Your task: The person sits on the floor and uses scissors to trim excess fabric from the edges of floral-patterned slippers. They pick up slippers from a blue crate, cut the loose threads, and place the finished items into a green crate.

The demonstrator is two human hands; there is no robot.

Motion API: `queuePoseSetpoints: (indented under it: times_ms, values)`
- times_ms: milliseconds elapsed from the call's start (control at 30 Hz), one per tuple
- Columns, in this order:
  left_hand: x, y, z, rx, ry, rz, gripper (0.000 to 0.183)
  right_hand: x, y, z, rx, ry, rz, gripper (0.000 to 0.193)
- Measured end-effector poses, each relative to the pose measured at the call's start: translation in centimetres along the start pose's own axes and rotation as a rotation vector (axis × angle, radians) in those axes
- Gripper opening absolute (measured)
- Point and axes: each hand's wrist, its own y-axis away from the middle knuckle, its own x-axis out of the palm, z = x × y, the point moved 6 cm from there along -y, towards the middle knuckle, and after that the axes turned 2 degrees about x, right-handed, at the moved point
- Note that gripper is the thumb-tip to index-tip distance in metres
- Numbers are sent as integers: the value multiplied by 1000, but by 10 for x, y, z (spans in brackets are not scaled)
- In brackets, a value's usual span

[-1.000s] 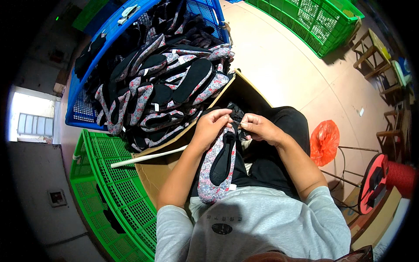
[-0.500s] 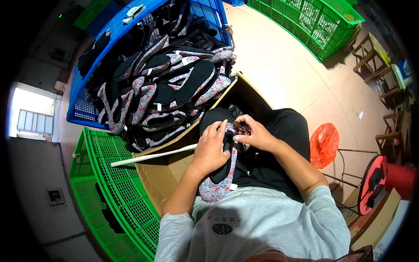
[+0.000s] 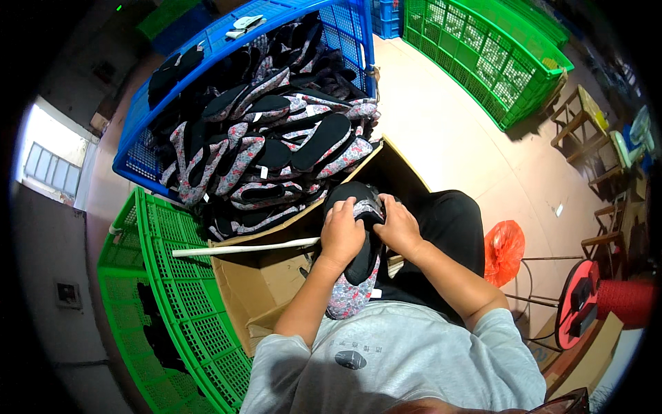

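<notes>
A floral fabric slipper [image 3: 350, 298] with a black lining lies lengthwise across my lap, its rounded heel toward my shirt. A small white tag sticks out from its side. My left hand [image 3: 343, 236] is closed on the left side of its far part. On the opposite side, my right hand [image 3: 398, 229] grips the edge of the same part, thumb inward. The slipper's far end is partly covered by my fingers.
A blue crate [image 3: 141, 160] heaped with similar slippers stands ahead to the left. Beside my left arm are an open cardboard box [image 3: 238, 279], a white stick [image 3: 241, 249] and a green crate [image 3: 196, 297]. An orange-red bag [image 3: 503, 252] and a red spool [image 3: 624, 303] lie to the right.
My right hand has gone from a pinch over the slipper's opening to a grip on its far right edge. The slipper has turned a little, and the view has shifted slightly.
</notes>
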Motion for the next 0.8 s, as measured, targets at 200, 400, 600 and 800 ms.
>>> queuePoseSetpoints:
  times_ms: [200,400,600,800]
  values:
    - [10,-10,-9,135,-67,-124,46,10,-15,-20,-10,89,22,52]
    - [20,-18,-22,272,-124,-59,40,-1,-18,-40,-70,-23,35,40]
    - [13,8,-31,449,-104,-70,36,-27,4,-30,-261,-116,103,34]
    - [-27,19,-46,617,27,-70,32,-43,24,-2,-283,-251,250,26]
